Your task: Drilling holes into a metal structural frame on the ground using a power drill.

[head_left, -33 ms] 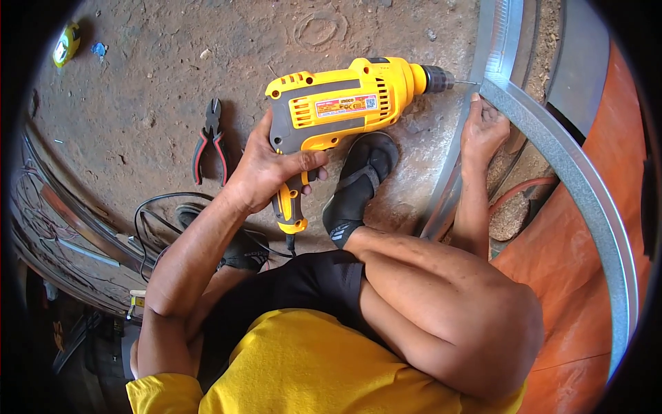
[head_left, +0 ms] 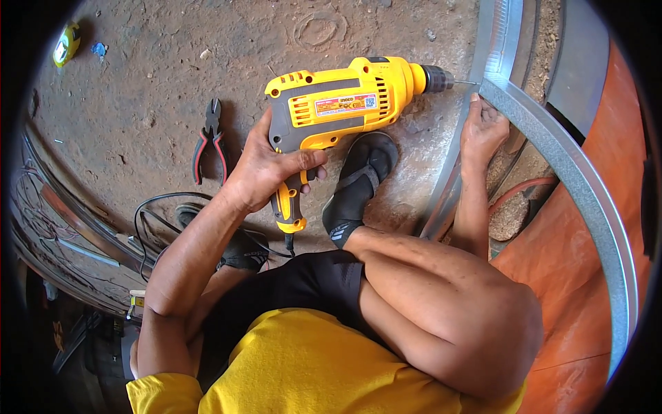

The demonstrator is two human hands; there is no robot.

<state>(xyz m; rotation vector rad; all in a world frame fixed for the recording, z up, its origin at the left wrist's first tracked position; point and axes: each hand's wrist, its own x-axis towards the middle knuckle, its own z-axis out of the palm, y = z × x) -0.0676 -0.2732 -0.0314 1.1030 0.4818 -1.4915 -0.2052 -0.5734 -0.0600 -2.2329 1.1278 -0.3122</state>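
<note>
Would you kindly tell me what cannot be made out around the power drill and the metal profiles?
- Drill bit: head view, tip too small to tell whether it has entered metal.
- Right hand: head view, its own curled fingers hide what they grip, if anything.
- Power cord: head view, partly hidden behind the left forearm.
- Long metal profile: head view, lower end lost at the dark fisheye rim.

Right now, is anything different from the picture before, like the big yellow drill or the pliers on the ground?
Nothing visibly moved, and nothing was picked up or let go. The left hand still grips the yellow drill, the right hand is still at the metal channel, and the pliers still lie on the ground.
</note>
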